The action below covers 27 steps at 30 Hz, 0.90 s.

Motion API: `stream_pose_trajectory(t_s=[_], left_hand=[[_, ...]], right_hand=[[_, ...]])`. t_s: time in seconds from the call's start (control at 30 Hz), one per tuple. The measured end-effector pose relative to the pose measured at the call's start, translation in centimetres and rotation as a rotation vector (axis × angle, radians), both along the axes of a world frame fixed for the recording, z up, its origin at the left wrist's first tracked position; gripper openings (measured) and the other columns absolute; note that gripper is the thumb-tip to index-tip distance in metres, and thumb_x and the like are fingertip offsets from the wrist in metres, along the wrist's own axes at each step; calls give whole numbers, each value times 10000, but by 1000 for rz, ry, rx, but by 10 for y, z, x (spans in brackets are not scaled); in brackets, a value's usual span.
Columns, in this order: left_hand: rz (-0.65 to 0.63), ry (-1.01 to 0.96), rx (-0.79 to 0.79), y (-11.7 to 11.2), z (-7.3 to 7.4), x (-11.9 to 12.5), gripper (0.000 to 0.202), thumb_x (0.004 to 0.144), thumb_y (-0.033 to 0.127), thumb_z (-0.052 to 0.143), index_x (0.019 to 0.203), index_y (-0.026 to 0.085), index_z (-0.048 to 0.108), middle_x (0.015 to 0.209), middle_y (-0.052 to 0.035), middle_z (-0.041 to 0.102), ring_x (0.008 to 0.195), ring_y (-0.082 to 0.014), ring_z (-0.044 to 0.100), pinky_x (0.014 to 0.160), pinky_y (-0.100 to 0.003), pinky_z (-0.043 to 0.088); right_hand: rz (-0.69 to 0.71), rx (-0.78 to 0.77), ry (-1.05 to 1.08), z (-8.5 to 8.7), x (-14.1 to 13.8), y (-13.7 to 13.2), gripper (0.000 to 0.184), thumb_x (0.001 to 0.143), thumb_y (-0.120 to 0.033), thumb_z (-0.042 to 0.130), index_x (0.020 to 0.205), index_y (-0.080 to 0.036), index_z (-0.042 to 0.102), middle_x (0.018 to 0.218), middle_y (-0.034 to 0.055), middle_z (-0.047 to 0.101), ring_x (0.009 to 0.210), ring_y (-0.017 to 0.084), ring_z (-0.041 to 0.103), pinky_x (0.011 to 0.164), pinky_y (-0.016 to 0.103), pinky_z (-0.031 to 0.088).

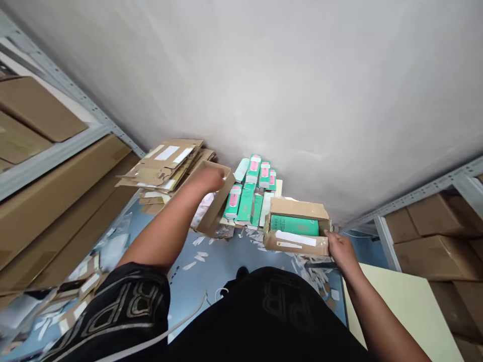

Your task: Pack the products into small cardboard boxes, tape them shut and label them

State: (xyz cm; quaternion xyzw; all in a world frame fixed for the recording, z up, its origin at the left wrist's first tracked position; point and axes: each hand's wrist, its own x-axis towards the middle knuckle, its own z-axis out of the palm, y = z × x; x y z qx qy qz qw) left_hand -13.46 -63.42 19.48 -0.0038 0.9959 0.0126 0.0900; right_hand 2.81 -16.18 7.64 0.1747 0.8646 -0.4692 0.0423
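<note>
My left hand point(207, 178) is stretched forward and closed on the edge of an empty brown cardboard box point(216, 206) that tilts above the floor. My right hand point(339, 249) grips the right end of an open cardboard box point(296, 242) that has a white label on its side. A green product box point(294, 224) lies inside it. Between the two hands, a pile of green and pink product boxes point(251, 193) rests against the grey wall.
Flattened cardboard point(166, 166) is stacked at the left by the wall. Metal shelving with large brown cartons point(56, 191) runs along the left, more cartons point(433, 236) on the right. Paper scraps point(199, 256) litter the blue floor. A pale tabletop point(407, 301) lies at lower right.
</note>
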Motion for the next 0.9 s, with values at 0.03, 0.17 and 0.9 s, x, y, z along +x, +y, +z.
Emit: stream_pose_trajectory(t_s=[0.03, 0.17, 0.9], left_hand=[[38, -75, -46, -26, -11, -3, 360, 841, 368, 658, 1145, 191, 736, 1189, -144, 743, 1064, -316, 679, 881, -337, 502], [30, -276, -54, -89, -70, -9, 724, 723, 389, 796, 1389, 178, 606, 1387, -216, 636, 1205, -373, 640, 969, -380, 505], [-80, -312, -40, -155, -153, -36, 443, 850, 233, 612, 1243, 53, 709, 1281, -315, 661, 1145, -389, 667, 961, -476, 509]], right_hand=[[20, 7, -8, 2, -4, -15, 480, 849, -609, 517, 663, -194, 668, 682, 56, 711, 770, 270, 643, 662, 299, 434], [72, 30, -29, 4, -15, -72, 482, 847, -609, 502, 633, -200, 642, 635, 44, 677, 735, 261, 627, 647, 299, 419], [44, 90, -82, 6, -21, -173, 473, 843, -609, 518, 636, -204, 649, 673, 64, 700, 772, 285, 637, 677, 319, 437]])
